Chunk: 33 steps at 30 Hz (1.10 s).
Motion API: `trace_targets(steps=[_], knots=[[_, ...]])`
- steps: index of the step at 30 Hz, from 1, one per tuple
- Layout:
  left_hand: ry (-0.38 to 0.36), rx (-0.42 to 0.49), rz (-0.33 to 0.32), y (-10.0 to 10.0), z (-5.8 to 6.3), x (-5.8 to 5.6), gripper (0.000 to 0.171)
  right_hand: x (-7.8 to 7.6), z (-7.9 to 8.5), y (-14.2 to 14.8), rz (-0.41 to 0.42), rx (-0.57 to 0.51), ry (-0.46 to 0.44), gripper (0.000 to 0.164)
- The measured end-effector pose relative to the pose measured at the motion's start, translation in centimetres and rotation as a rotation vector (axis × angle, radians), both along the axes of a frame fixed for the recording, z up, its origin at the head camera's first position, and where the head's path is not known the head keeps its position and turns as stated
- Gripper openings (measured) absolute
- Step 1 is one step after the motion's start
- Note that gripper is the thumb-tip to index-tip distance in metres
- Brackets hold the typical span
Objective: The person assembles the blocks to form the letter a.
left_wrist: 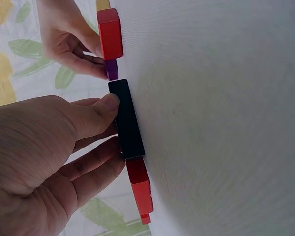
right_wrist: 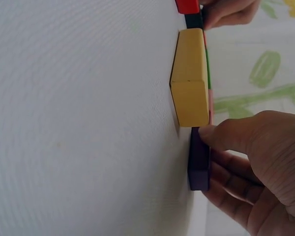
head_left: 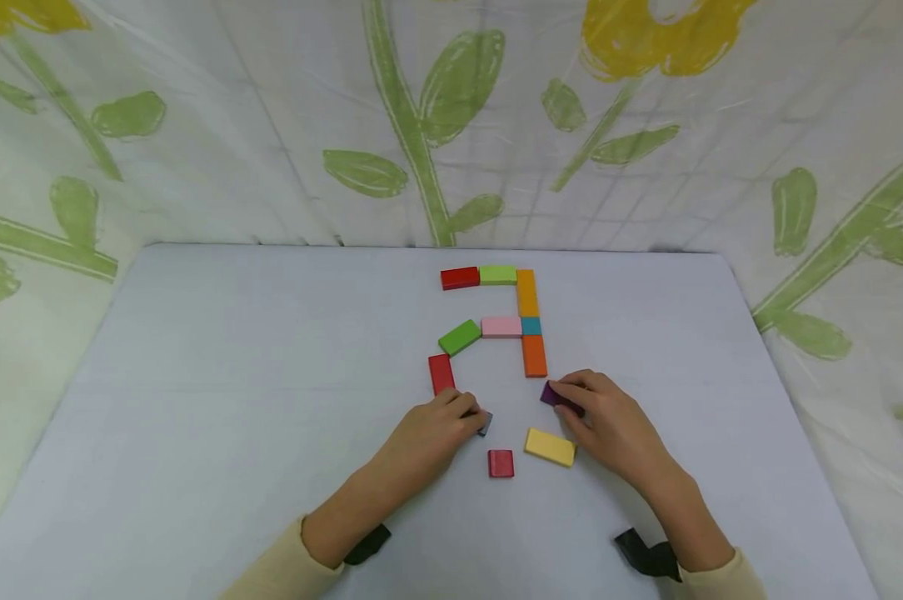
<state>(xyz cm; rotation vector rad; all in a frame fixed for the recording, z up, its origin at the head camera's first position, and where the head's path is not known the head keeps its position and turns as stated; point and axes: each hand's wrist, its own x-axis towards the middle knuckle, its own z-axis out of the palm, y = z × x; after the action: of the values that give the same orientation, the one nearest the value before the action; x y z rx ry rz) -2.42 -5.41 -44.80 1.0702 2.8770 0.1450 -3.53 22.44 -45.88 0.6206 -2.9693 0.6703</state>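
My left hand (head_left: 432, 429) pinches a dark, nearly black block (left_wrist: 127, 120) between thumb and fingers; in the head view mostly its greyish end shows. One end of this block meets a red block (head_left: 441, 374). To the right, my right hand (head_left: 612, 421) pinches a purple block (right_wrist: 199, 160) at the lower end of the orange block (head_left: 535, 357). A yellow block (head_left: 550, 447) lies just below the purple one, close to the right thumb. Between the hands and nearer to me sits a small red square block (head_left: 501, 463).
Farther back, a line of blocks runs from a red one (head_left: 461, 278) through light green (head_left: 498, 275), amber (head_left: 527, 292) and teal (head_left: 531, 326). Pink (head_left: 501, 327) and green (head_left: 460, 337) blocks branch left. Behind the white table (head_left: 234, 375) hangs a flower-patterned sheet (head_left: 271, 125).
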Motion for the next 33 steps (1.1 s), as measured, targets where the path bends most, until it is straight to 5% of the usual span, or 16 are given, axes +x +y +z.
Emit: trace_targets(steps=[19, 33], knots=[[0.021, 0.004, 0.000, 0.0, 0.1, 0.1, 0.045, 0.9, 0.7, -0.5, -0.003, 0.002, 0.002, 0.042], [0.028, 0.020, -0.011, -0.3, 0.1, 0.1, 0.048, 4.0, 0.7, -3.2, 0.212, -0.052, 0.097, 0.044]])
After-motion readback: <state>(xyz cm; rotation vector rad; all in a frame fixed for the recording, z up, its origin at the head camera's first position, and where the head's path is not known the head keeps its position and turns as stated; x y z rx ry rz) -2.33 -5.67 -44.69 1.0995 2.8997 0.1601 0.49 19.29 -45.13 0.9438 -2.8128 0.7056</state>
